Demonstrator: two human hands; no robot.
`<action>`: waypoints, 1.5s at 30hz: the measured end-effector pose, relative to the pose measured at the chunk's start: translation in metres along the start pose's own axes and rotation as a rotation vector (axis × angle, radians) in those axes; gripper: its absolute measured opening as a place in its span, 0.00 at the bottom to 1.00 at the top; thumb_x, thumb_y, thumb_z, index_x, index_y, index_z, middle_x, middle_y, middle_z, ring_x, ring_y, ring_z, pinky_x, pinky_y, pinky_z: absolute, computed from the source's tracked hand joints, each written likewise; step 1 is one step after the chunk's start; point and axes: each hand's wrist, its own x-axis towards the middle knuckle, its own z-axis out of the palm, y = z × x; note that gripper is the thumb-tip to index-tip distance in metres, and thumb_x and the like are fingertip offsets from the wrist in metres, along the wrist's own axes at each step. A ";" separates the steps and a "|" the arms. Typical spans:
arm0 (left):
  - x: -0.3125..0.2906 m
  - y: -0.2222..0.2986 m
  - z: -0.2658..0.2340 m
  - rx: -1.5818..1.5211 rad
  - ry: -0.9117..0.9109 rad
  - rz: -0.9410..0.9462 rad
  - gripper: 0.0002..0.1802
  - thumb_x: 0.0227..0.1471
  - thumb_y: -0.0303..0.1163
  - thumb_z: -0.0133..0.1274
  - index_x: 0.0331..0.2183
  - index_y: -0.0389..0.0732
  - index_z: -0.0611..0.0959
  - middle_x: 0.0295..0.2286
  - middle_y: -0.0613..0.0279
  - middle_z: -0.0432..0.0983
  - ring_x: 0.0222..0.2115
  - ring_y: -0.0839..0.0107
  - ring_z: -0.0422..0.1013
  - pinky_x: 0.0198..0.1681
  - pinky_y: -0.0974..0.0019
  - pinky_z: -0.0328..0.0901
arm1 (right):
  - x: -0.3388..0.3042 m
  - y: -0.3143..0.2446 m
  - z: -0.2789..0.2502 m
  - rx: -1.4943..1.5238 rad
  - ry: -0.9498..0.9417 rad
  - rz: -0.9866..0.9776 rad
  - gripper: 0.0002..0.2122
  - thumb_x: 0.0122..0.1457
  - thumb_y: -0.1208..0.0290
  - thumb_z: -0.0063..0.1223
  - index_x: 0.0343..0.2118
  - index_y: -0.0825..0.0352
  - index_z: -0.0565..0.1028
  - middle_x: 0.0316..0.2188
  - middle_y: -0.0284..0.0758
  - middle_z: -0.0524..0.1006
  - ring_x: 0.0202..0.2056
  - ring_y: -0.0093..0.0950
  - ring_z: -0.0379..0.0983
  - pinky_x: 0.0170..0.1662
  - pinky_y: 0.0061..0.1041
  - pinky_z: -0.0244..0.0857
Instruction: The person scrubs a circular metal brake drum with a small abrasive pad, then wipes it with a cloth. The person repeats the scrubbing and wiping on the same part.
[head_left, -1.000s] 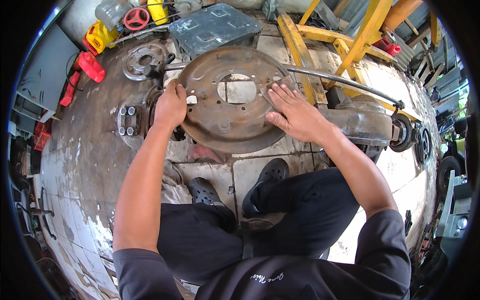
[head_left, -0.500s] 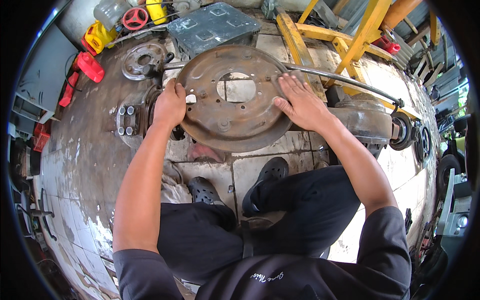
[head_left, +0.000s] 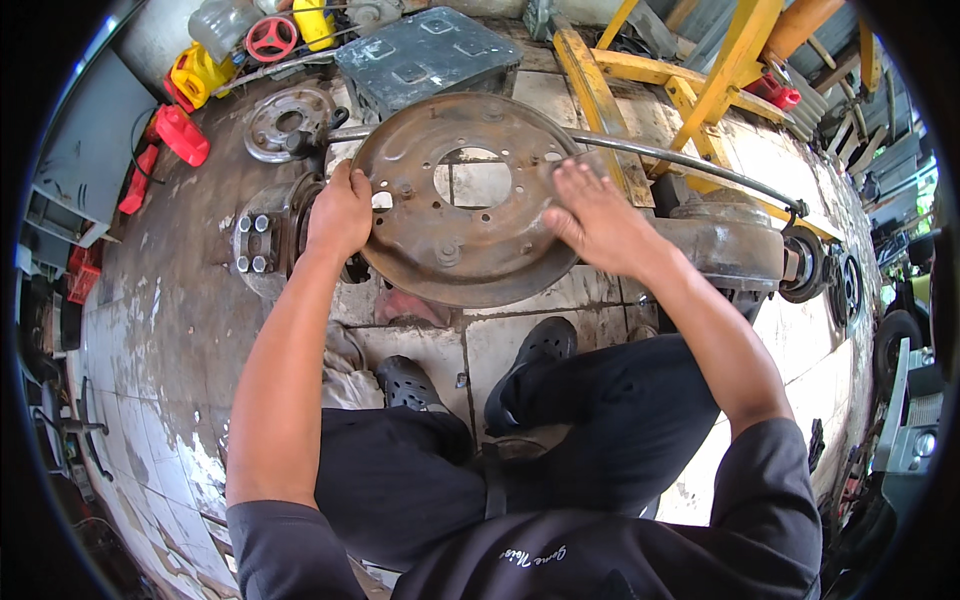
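Note:
A large round, rusty brake backing plate [head_left: 490, 265] with a wide center hole and small bolt holes lies across the axle before me. My left hand [head_left: 341, 212] is closed around its left rim, thumb on top. On the plate's upper right edge, my right hand [head_left: 604, 222] presses a small brown sheet, likely sandpaper [head_left: 597, 160], under nearly straight fingers. The sheet is mostly covered by the fingers. Beneath the plate run the axle parts: a bolted end [head_left: 258, 243] at left and a heavy rusty housing [head_left: 728, 247] at right.
A long metal rod [head_left: 690, 164] passes behind the plate. Beyond it are a dark grey case [head_left: 425, 55], a round metal disc [head_left: 288, 122] and a yellow steel frame [head_left: 600, 105]. Red and yellow containers [head_left: 200, 70] stand at far left. My shoes [head_left: 405, 382] rest on worn tiles.
My right hand has shifted slightly left and down along the plate's right edge, with the brown sheet under it. My left hand keeps its hold, and the plate has barely moved.

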 end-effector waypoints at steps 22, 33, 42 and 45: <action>0.002 -0.006 -0.001 -0.007 -0.029 -0.045 0.31 0.64 0.46 0.36 0.57 0.31 0.69 0.50 0.33 0.71 0.53 0.41 0.67 0.58 0.52 0.60 | 0.008 0.008 0.001 -0.004 0.036 -0.014 0.38 0.67 0.38 0.24 0.67 0.69 0.54 0.69 0.46 0.52 0.70 0.43 0.44 0.70 0.47 0.41; 0.000 -0.001 0.002 0.025 0.011 0.004 0.30 0.64 0.45 0.35 0.57 0.31 0.69 0.45 0.30 0.74 0.48 0.37 0.70 0.53 0.46 0.63 | -0.001 0.003 0.001 -0.012 -0.010 0.007 0.38 0.67 0.38 0.23 0.68 0.68 0.54 0.69 0.46 0.52 0.70 0.41 0.45 0.70 0.47 0.39; 0.002 0.002 -0.003 -0.006 -0.041 -0.053 0.31 0.64 0.46 0.36 0.58 0.33 0.69 0.51 0.34 0.71 0.55 0.42 0.66 0.58 0.52 0.60 | 0.008 0.013 0.001 0.024 0.058 0.044 0.37 0.68 0.40 0.26 0.67 0.69 0.53 0.69 0.48 0.52 0.70 0.43 0.44 0.70 0.47 0.37; 0.000 0.002 -0.002 0.003 -0.023 -0.062 0.31 0.64 0.46 0.36 0.58 0.33 0.69 0.51 0.34 0.71 0.54 0.42 0.67 0.58 0.52 0.60 | 0.001 0.000 0.005 0.001 0.050 -0.021 0.39 0.67 0.38 0.24 0.66 0.71 0.55 0.69 0.47 0.53 0.70 0.41 0.46 0.70 0.48 0.39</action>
